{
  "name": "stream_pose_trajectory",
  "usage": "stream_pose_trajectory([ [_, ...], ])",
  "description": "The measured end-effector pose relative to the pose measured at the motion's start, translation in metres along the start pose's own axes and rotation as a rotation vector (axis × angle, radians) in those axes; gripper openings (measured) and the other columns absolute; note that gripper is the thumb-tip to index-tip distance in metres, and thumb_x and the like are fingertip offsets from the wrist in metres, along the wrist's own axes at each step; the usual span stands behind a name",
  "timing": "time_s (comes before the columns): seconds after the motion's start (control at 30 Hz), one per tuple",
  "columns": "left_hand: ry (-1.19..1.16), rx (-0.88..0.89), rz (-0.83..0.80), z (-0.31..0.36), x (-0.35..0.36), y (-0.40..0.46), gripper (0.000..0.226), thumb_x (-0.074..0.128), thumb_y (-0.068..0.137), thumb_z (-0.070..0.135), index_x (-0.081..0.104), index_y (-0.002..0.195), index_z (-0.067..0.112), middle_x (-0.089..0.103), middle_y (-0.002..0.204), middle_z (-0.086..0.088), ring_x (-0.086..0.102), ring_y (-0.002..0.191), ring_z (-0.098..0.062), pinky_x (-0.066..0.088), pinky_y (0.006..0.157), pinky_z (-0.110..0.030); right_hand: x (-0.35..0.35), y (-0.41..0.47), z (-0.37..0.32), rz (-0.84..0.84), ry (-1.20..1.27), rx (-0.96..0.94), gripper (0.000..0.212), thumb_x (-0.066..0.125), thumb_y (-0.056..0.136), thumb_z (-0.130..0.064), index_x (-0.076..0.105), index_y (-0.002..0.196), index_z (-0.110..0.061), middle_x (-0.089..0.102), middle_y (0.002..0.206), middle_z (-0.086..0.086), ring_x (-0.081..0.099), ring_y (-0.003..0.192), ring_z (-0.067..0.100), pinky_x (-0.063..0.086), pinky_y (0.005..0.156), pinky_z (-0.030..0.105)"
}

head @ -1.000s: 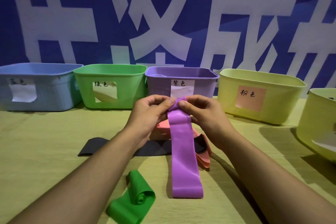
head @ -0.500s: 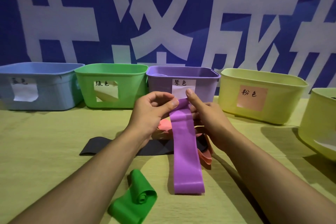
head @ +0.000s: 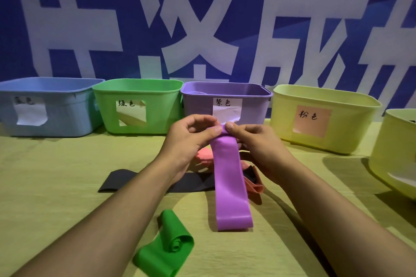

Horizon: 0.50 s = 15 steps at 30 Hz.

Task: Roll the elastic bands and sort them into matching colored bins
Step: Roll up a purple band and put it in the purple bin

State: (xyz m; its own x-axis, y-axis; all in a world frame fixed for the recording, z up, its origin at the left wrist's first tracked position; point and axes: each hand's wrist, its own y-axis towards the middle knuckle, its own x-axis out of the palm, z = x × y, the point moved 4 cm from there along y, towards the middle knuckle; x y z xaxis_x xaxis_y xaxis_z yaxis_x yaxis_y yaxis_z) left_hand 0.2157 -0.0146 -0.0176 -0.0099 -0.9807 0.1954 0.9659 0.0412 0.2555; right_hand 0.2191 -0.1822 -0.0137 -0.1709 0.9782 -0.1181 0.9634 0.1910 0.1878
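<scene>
Both hands, left hand (head: 191, 139) and right hand (head: 258, 148), fingers pinched on the top end of the purple band (head: 229, 177), just before the purple bin (head: 225, 105). Best rolled tightly, edges aligned, tail kept taut. Purple bin label: 紫色; left neighbour 绿色; right neighbour 粉色.

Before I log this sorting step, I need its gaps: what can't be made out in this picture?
Head view only:
- Purple band: its top end, covered by the fingers of the left hand and right hand.
- Pink band: mostly behind the purple band.
- Purple bin: contents, behind its wall.
- Far-right bin: cut off by the edge.
</scene>
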Motion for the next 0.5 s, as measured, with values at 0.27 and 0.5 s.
stream_pose_trajectory([
  [0.27,0.113,-0.230,-0.001,-0.011,-0.007,0.003,0.050,0.069,0.091,0.053,0.076,0.100,0.005,0.078,0.095,-0.015,0.074,0.082,-0.024,0.062,0.072,-0.035,0.004,0.001,0.002,-0.066,-0.090,-0.074,0.022,0.072,0.094,-0.030,0.079,0.103,-0.011,0.079,0.097,0.009,0.073,0.100,0.030,0.060,0.089,0.040],
  [0.5,0.083,-0.200,-0.027,-0.013,-0.009,0.004,0.047,0.076,0.089,0.039,0.075,0.102,-0.006,0.073,0.098,-0.029,0.067,0.081,-0.029,0.059,0.064,-0.031,0.003,0.002,0.002,-0.085,-0.123,-0.097,0.019,0.072,0.094,-0.026,0.078,0.108,-0.015,0.079,0.099,0.003,0.073,0.101,0.026,0.062,0.090,0.037],
])
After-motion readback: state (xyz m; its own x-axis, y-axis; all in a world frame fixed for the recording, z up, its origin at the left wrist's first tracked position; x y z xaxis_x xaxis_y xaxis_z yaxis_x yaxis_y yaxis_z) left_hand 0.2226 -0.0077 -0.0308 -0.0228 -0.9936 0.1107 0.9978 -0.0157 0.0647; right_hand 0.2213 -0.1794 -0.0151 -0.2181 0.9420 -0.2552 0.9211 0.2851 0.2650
